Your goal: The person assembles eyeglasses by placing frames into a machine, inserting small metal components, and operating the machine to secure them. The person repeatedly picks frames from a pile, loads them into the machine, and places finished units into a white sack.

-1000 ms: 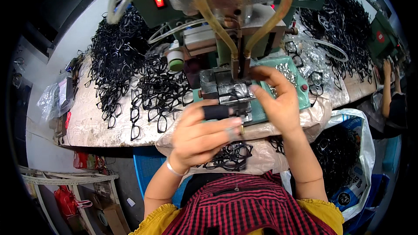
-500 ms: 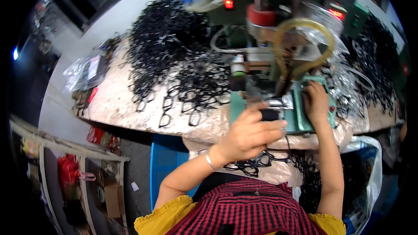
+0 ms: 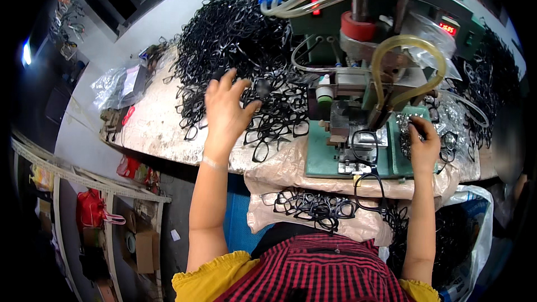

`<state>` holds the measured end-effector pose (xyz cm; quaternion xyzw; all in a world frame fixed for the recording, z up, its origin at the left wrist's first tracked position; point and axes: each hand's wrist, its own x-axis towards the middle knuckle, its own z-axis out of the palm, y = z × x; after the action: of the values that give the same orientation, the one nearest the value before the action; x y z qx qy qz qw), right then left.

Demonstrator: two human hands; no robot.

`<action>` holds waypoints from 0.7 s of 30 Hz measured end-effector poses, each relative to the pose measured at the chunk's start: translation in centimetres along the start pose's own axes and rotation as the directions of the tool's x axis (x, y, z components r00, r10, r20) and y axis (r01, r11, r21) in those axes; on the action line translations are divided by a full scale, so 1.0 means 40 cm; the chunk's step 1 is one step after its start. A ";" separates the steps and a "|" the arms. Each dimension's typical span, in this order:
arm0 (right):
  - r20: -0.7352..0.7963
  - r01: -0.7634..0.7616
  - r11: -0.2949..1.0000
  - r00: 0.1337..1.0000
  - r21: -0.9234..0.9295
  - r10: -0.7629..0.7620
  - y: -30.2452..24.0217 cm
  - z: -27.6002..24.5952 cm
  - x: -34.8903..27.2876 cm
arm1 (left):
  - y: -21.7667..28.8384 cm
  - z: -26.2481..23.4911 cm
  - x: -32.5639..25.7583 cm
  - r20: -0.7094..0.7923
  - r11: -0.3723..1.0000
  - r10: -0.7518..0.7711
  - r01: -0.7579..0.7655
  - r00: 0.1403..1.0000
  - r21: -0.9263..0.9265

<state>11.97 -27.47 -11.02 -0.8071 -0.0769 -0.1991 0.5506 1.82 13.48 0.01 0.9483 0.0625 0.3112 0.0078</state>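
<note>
My left hand (image 3: 226,109), fingers spread and holding nothing, is over the front of a large pile of black eyeglass frames (image 3: 229,39) at the left. My right hand (image 3: 425,145) is at a green tray (image 3: 401,159) of small shiny metal pieces (image 3: 405,123). Its thumb and fingertips are drawn together; whatever may be between them is too small to make out. Between my hands, one black eyeglass frame (image 3: 366,162) rests upright on the metal jig of a green press machine (image 3: 313,159), one lens rim hanging over the front edge.
More black frames (image 3: 313,204) lie on brown paper (image 3: 274,176) before the machine. A yellowish hose (image 3: 408,39) loops above the jig, beside a small green-and-white bottle (image 3: 324,92). A white sack (image 3: 484,207) of frames is at lower right. A plastic bag (image 3: 114,86) lies far left.
My left hand has moved from the jig leftward to the frame pile, leaving one eyeglass frame visible on the jig. My right hand stays at the tray, its fingertips now drawn together. The view has shifted slightly.
</note>
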 end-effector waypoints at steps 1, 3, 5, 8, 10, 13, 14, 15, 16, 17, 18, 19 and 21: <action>0.012 0.013 1.000 1.000 -0.010 -0.013 -0.004 0.018 -0.002 | -0.049 0.062 -0.006 0.154 0.986 -0.049 0.023 0.987 0.167; -0.011 -0.022 0.999 1.000 -0.045 0.021 0.017 0.005 -0.015 | -0.129 0.207 0.009 0.418 0.993 -0.076 0.106 0.905 -0.049; -0.072 0.022 0.976 0.997 -0.214 -0.039 0.006 -0.038 -0.044 | -0.121 0.250 -0.024 0.150 0.956 0.017 0.028 0.989 -0.293; -0.097 0.114 0.913 0.982 -0.393 -0.164 0.037 -0.118 -0.126 | -0.080 0.177 -0.108 0.038 0.779 -0.234 0.211 0.971 -0.590; -0.187 0.041 0.909 0.974 -0.414 -0.130 0.072 -0.199 -0.185 | -0.007 0.137 -0.129 0.170 0.507 -0.488 0.437 0.856 -0.743; -0.199 -0.033 0.934 0.979 -0.357 -0.042 0.045 -0.216 -0.213 | -0.019 0.135 -0.142 0.255 0.314 -0.614 0.528 0.747 -0.789; -0.162 -0.006 0.945 0.986 -0.328 -0.050 0.017 -0.205 -0.203 | -0.042 0.156 -0.129 0.294 0.376 -0.574 0.565 0.764 -0.735; -0.128 0.021 0.956 0.990 -0.294 -0.061 -0.019 -0.186 -0.188 | -0.050 0.169 -0.101 0.365 0.329 -0.602 0.637 0.710 -0.697; -0.062 0.036 0.987 0.997 -0.157 -0.046 -0.078 -0.147 -0.162 | -0.093 0.197 -0.083 0.415 0.330 -0.562 0.653 0.716 -0.682; -0.010 0.072 0.994 0.997 -0.087 -0.073 -0.119 -0.106 -0.136 | -0.143 0.209 -0.070 0.461 0.333 -0.523 0.670 0.717 -0.664; 0.081 0.108 0.994 0.991 -0.002 -0.108 -0.165 -0.071 -0.103 | -0.155 0.207 -0.047 0.536 0.304 -0.484 0.707 0.692 -0.638; 0.097 0.140 0.986 0.984 0.086 -0.148 -0.187 -0.028 -0.078 | -0.139 0.189 -0.028 0.574 0.299 -0.485 0.742 0.660 -0.600; 0.095 0.157 0.969 0.979 0.192 -0.178 -0.199 0.049 -0.040 | -0.111 0.148 -0.014 0.556 0.527 -0.416 0.689 0.719 -0.497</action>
<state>8.24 -22.47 -5.47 -0.7533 -0.1936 -0.1914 0.5987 4.35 17.97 -5.34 0.8446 0.2462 0.1072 0.4631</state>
